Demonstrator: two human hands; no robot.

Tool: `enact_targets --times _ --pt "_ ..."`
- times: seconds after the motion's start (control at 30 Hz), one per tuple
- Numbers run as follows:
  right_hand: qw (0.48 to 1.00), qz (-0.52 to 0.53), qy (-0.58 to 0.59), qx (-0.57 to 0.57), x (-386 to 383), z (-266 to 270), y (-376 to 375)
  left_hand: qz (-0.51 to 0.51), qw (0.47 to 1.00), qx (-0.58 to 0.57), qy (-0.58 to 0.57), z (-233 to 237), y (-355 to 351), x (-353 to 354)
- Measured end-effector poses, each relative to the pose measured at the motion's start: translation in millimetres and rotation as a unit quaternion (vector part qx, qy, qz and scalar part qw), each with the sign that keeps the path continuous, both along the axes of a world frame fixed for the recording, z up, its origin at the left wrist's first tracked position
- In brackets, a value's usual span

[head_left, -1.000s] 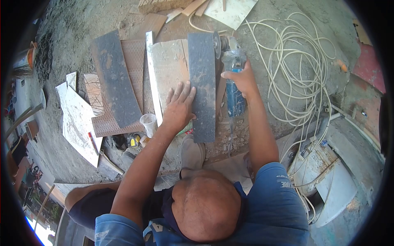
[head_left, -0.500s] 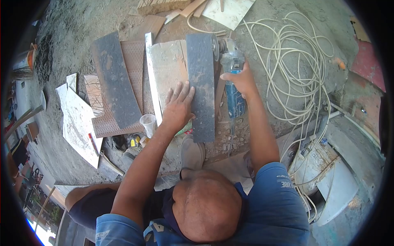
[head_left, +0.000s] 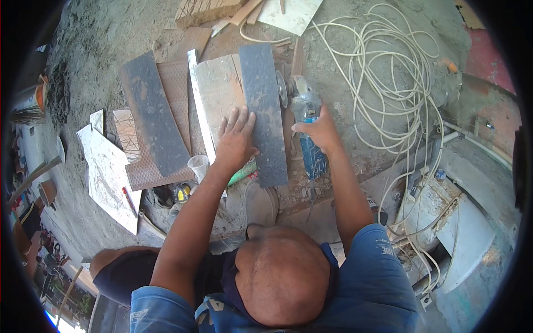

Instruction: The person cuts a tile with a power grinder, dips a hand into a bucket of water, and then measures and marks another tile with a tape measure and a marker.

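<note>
A blue angle grinder (head_left: pixel 313 150) is gripped in my right hand (head_left: pixel 319 130), its round disc (head_left: pixel 282 89) at the right edge of a long dark tile (head_left: pixel 266 122). Fingers spread, my left hand (head_left: pixel 236 139) lies flat on a beige board (head_left: pixel 217 80) and reaches the tile's left edge. Beneath the hand, a green object (head_left: pixel 242 172) partly shows. A white metal strip (head_left: pixel 201 105) runs along the board's left side. Whether the disc touches the tile is hard to tell.
Another dark tile (head_left: pixel 152 111) lies left on brown textured tiles (head_left: pixel 176 83). Nearby are a plastic cup (head_left: pixel 198 165), a tape measure (head_left: pixel 181 192) and white tile pieces (head_left: pixel 108 172). A coiled cable (head_left: pixel 388 83) lies right. A shoe (head_left: pixel 261 204) is below the dark tile.
My right hand and the grinder have moved down along the tile's right edge, toward me. The camera view has shifted slightly. My left hand stays on the board, beside the tile.
</note>
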State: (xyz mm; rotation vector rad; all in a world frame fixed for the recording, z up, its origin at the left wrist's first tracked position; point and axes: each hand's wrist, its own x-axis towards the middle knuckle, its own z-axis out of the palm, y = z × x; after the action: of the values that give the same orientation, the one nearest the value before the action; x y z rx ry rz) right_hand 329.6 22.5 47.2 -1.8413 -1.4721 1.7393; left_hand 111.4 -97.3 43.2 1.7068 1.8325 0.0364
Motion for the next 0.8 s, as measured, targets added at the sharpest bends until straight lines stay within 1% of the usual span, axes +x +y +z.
enact_targets --times 0.17,0.23,0.47,0.53,0.63,0.8 --pt "1.0 -0.009 0.003 -0.008 11 7 -24 -0.003 1.0 0.005 0.002 1 0 0" --pt "0.999 0.002 -0.024 -0.028 16 10 -34 0.001 1.0 0.0 0.006 1 0 1" --pt "0.999 0.009 -0.045 -0.019 36 9 -70 -0.001 1.0 0.004 0.012 -2 -1 1" --pt "0.998 0.005 -0.029 -0.052 39 15 -78 -0.002 1.0 0.011 0.014 -4 -2 1" --pt "0.998 0.011 -0.05 -0.045 49 6 -94 0.001 1.0 0.015 0.015 -4 -3 2" --pt "0.998 0.002 -0.05 -0.031 56 18 -113 -0.002 1.0 0.02 0.017 -6 -3 2"
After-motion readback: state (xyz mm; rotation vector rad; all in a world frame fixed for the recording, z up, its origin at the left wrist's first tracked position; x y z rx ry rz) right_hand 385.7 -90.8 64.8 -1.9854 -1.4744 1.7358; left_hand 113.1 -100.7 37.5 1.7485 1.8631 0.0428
